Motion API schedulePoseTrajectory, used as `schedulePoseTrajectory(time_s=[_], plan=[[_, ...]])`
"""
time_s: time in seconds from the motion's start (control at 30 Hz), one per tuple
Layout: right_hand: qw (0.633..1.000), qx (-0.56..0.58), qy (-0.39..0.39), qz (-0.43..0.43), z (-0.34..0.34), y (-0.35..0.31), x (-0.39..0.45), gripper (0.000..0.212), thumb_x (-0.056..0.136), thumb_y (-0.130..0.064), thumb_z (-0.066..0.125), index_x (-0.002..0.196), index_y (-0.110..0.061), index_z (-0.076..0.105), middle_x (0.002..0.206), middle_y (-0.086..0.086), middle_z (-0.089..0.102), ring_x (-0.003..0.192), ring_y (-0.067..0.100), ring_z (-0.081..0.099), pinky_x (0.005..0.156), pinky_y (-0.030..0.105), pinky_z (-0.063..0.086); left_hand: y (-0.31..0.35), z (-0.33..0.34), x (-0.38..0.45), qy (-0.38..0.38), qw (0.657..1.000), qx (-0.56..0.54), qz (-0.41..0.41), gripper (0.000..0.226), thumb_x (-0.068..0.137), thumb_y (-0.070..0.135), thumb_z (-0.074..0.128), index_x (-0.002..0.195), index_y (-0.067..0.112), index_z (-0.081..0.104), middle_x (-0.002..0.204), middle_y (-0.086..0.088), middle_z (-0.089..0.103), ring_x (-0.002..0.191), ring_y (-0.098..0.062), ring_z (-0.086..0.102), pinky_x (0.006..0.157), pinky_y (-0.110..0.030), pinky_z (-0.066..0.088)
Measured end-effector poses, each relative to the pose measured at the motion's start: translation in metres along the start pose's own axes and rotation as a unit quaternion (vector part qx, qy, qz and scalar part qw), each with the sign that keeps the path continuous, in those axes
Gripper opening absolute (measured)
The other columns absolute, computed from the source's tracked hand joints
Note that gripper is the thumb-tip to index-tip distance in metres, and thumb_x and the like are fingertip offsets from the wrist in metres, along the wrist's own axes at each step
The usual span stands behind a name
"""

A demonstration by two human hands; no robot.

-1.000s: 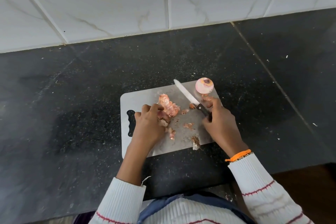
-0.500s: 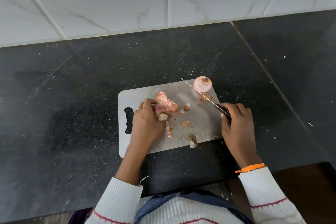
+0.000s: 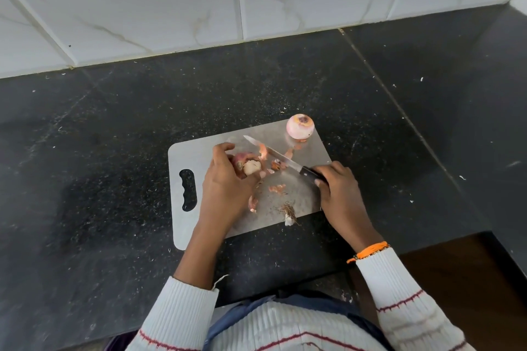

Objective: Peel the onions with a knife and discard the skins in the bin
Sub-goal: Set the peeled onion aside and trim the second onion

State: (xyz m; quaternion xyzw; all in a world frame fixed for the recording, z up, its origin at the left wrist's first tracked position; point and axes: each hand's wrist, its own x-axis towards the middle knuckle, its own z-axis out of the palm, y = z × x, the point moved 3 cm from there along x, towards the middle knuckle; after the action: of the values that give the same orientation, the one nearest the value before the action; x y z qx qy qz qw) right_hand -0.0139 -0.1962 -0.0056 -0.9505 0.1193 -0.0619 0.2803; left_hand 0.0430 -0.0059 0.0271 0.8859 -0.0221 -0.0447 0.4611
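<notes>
Left hand (image 3: 225,182) now lifting gathered skins (image 3: 248,164), right hand (image 3: 339,194) gripping knife (image 3: 281,159) — blade swung back over board (image 3: 185,157).

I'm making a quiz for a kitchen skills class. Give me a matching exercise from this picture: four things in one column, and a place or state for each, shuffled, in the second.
Things:
1. peeled onion
2. knife
3. onion skins
4. root tuft

Places or states:
A. gripped by its black handle in the right hand
B. lying loose near the cutting board's near edge
C. standing alone at the board's far right corner
D. bunched in the left hand

Pairs: 1-C, 2-A, 3-D, 4-B
</notes>
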Motion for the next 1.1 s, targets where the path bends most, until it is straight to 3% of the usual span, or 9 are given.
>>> schedulePoseTrajectory(time_s=[0.13, 0.23, 0.37, 0.63, 0.73, 0.97, 1.1], plan=[[0.999, -0.052, 0.009, -0.011, -0.018, 0.009, 0.001, 0.028, 0.092, -0.003, 0.047, 0.116, -0.013, 0.06, 0.114, 0.006, 0.054, 0.107, 0.024, 0.046, 0.094, 0.037, 0.032, 0.004, -0.01, -0.002, 0.026, 0.999, -0.03, -0.006, 0.062, 0.082, 0.029, 0.069, 0.13, 0.015, 0.032, 0.091, 0.01, 0.05, 0.085, -0.014, 0.053, 0.075, -0.026, 0.037], [0.996, -0.067, -0.03, -0.05, -0.031, 0.016, 0.005, 0.031, 0.09, 0.004, 0.047, 0.113, -0.01, 0.062, 0.112, 0.009, 0.056, 0.107, 0.028, 0.047, 0.1, 0.041, 0.031, 0.006, -0.022, -0.003, 0.061, 0.996, -0.064, -0.008, 0.058, 0.086, 0.031, 0.063, 0.131, 0.013, 0.03, 0.081, 0.016, 0.046, 0.075, -0.004, 0.053, 0.07, -0.025, 0.039], [0.985, -0.05, -0.135, -0.096, -0.035, 0.012, 0.006, 0.032, 0.093, 0.001, 0.044, 0.116, -0.013, 0.061, 0.117, 0.003, 0.054, 0.114, 0.02, 0.043, 0.104, 0.031, 0.026, 0.008, -0.035, -0.003, 0.085, 0.992, -0.088, -0.006, 0.054, 0.09, 0.033, 0.056, 0.131, 0.013, 0.027, 0.081, 0.015, 0.05, 0.072, 0.003, 0.053, 0.058, -0.008, 0.042], [0.964, -0.094, -0.219, -0.114, -0.036, 0.021, 0.008, 0.034, 0.092, -0.001, 0.047, 0.116, -0.018, 0.064, 0.119, 0.0, 0.051, 0.112, 0.017, 0.039, 0.092, 0.02, 0.027, 0.009, -0.029, -0.006, 0.072, 0.994, -0.085, -0.001, 0.053, 0.09, 0.028, 0.057, 0.132, 0.013, 0.028, 0.082, 0.016, 0.044, 0.074, 0.001, 0.051, 0.071, -0.021, 0.045], [0.97, -0.098, -0.193, -0.109, -0.03, 0.02, 0.015, 0.033, 0.093, -0.003, 0.047, 0.117, -0.017, 0.064, 0.119, 0.002, 0.05, 0.111, 0.018, 0.039, 0.094, 0.021, 0.028, 0.009, -0.024, -0.005, 0.057, 0.995, -0.082, 0.0, 0.053, 0.09, 0.028, 0.056, 0.132, 0.014, 0.027, 0.083, 0.016, 0.045, 0.073, 0.004, 0.05, 0.065, -0.009, 0.041], [0.986, -0.101, -0.076, -0.112, -0.016, 0.007, 0.026, 0.03, 0.091, -0.006, 0.052, 0.117, -0.015, 0.063, 0.114, 0.005, 0.054, 0.105, 0.022, 0.046, 0.096, 0.037, 0.037, 0.009, -0.02, -0.003, 0.047, 0.995, -0.088, -0.009, 0.051, 0.091, 0.031, 0.055, 0.132, 0.015, 0.029, 0.085, 0.017, 0.046, 0.076, 0.003, 0.052, 0.067, -0.018, 0.043], [0.991, -0.076, 0.012, -0.106, -0.018, 0.008, 0.016, 0.029, 0.088, -0.004, 0.057, 0.115, -0.012, 0.064, 0.107, 0.006, 0.058, 0.096, 0.023, 0.052, 0.084, 0.042, 0.047, 0.007, -0.025, -0.001, 0.065, 0.992, -0.109, -0.019, 0.053, 0.089, 0.035, 0.056, 0.131, 0.014, 0.03, 0.085, 0.016, 0.049, 0.08, -0.003, 0.056, 0.07, -0.019, 0.046]])
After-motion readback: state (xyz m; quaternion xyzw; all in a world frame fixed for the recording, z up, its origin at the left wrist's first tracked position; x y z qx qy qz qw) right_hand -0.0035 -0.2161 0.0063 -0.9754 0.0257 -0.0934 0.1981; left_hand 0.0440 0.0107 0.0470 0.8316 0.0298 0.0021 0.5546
